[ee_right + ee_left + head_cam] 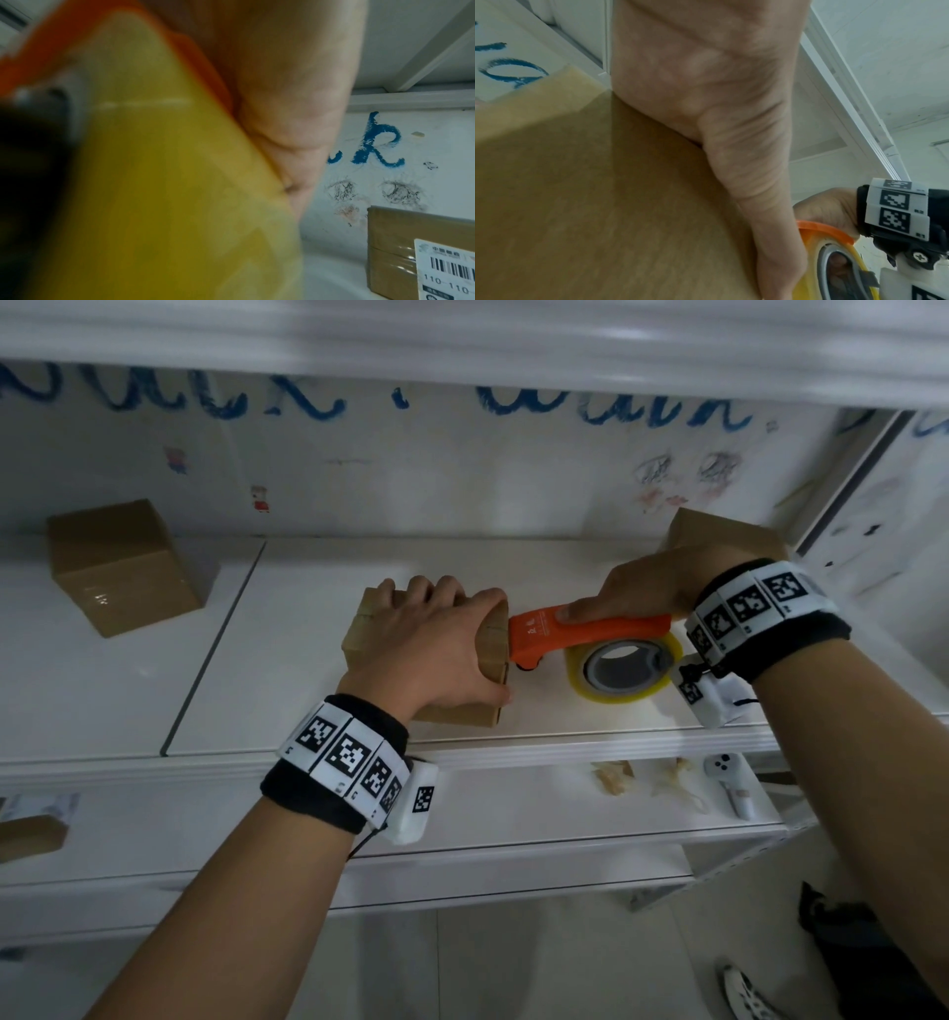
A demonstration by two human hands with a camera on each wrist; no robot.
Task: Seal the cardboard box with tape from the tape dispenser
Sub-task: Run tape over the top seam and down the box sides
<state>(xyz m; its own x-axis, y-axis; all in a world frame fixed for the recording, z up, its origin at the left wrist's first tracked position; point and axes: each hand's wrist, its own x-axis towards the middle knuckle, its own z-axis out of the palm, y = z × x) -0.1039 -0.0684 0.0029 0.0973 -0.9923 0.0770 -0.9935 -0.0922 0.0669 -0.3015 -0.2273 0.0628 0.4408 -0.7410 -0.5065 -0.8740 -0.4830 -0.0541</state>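
Cardboard box [493, 654] gripped by left hand [431, 644]; right hand [652, 588] holds tape dispenser [590, 634] at its side, starting the strip; next, pull across top

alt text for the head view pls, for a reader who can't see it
A person's left hand grips a small cardboard box on a white shelf while the right hand holds an orange tape dispenser, its front end at the box's right side. Another cardboard box sits at the far left.
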